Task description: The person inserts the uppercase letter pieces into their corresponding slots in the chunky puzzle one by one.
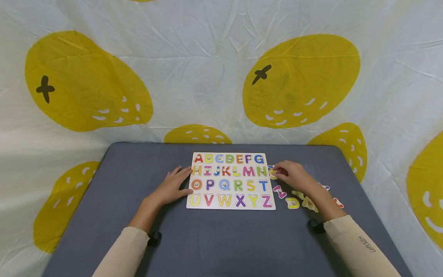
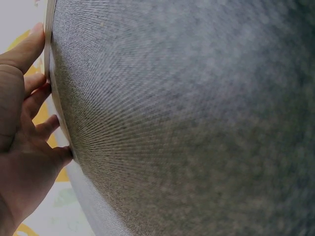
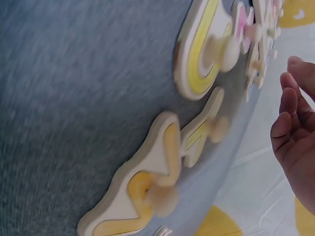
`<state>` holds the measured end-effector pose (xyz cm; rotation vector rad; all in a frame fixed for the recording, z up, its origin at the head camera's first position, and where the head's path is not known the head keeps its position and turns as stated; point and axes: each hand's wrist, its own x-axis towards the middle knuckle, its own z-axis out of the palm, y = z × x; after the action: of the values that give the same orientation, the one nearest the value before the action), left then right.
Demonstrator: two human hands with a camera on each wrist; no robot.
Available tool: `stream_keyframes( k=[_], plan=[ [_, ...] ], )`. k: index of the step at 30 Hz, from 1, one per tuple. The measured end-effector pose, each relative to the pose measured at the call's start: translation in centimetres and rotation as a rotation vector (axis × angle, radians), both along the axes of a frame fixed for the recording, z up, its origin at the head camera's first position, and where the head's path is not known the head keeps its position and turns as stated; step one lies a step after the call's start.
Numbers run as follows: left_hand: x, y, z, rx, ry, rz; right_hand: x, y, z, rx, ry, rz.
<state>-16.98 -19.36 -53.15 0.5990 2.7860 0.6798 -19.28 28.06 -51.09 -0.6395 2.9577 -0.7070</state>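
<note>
The yellow piece (image 1: 273,174), seemingly an S, lies just off the right edge of the board (image 1: 215,203), right under the fingertips of the right hand (image 1: 294,175). Seen from the head, it sits slightly to the person's side of those fingertips and between them and the board. The fingers cover part of it, so its long axis is hard to read. A blue piece (image 1: 270,167) shows just beyond it, also partly hidden.

The right fingers are bent, with thumb and forefinger drawn close together. Whether they pinch a knob cannot be told: the right wrist view shows nothing clear between them.

The relation that seems to count is with the S outline (image 1: 250,185) on the board: it lies to the left of the yellow piece and a little nearer the person, with the T outline (image 1: 263,186) between.

The right hand is much the nearer one. The left hand (image 1: 172,186) is at the board's opposite edge, its fingers spread and resting against it.

Behind the right fingertips, on the tabletop (image 1: 228,238), lie a tilted pink Z (image 1: 279,191) and, farther toward the person, a yellow U (image 1: 292,203) on its side, its length running left to right, with a gold W (image 3: 150,184) beyond it to the right.
</note>
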Motion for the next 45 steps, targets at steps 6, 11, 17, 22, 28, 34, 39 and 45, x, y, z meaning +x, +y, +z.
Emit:
stream_keyframes(
  k=[6,11,17,22,28,34,39,45],
  plan=[
    [0.0,-0.2,-0.1,-0.002,0.001,0.001,-0.8,0.4,-1.2,0.022,-0.034,-0.010],
    [0.0,-0.2,-0.1,0.006,0.008,-0.002,-1.4,0.0,-2.0,0.030,-0.036,0.008],
    [-0.1,-0.1,-0.4,-0.006,0.015,-0.008,-1.4,-0.4,-2.1,0.038,-0.004,0.002],
    [-0.2,-0.1,-0.3,-0.001,0.004,-0.001,-0.9,-0.4,-1.5,0.036,0.018,-0.001],
    [-0.1,-0.1,-0.1,0.004,0.007,-0.003,0.0,-0.9,-0.9,0.021,0.010,0.028],
    [-0.1,0.0,-0.2,-0.001,0.009,-0.007,0.6,-2.2,-0.8,0.006,0.020,0.070],
    [-0.1,0.0,-0.1,0.000,0.004,-0.010,0.8,-3.9,-0.8,-0.007,0.062,0.121],
    [-0.1,0.0,-0.1,-0.001,-0.001,-0.008,1.0,-6.2,-1.0,-0.010,0.029,0.196]
  ],
)
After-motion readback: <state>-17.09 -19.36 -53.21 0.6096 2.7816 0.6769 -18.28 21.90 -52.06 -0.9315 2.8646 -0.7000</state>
